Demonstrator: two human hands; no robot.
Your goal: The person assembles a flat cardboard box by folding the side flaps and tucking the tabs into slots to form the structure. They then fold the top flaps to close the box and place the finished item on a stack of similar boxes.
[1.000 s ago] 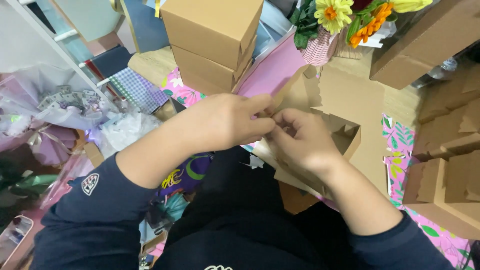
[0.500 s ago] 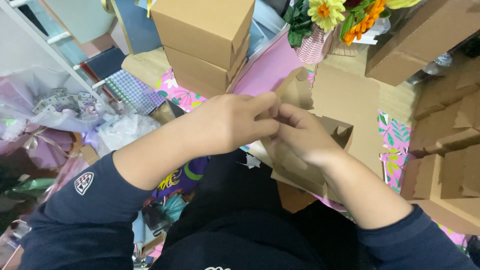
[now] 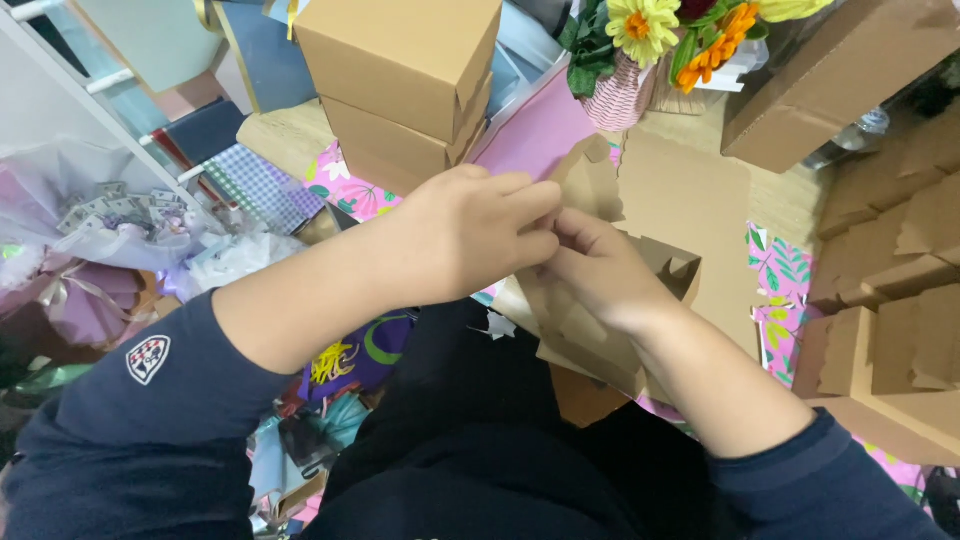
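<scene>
Left hand (image 3: 470, 235) and right hand (image 3: 600, 270) meeting over a flat-cut brown cardboard box blank, partly folded (image 3: 650, 260), held above the lap at the near edge of the worktop (image 3: 290, 135). Fingers of both hands closing together on a small flap near the blank's upper left corner (image 3: 585, 175), pinching it between them, likely to crease or tuck it. Blank tilting toward the body, probably for a clear look at the fold.

Resting behind the hands: two closed brown cardboard boxes stacked one on the other (image 3: 405, 85), lids shut, contents hidden. Leaning beside them, a pink sheet (image 3: 540, 135). Standing further back, a pink ribbed pot (image 3: 620, 100) holding yellow and orange flowers (image 3: 680, 30). Piling up at the right, more folded brown cardboard pieces (image 3: 890, 300), seemingly empty. Lying at the left, a bouquet in pale wrapping (image 3: 110, 230).
</scene>
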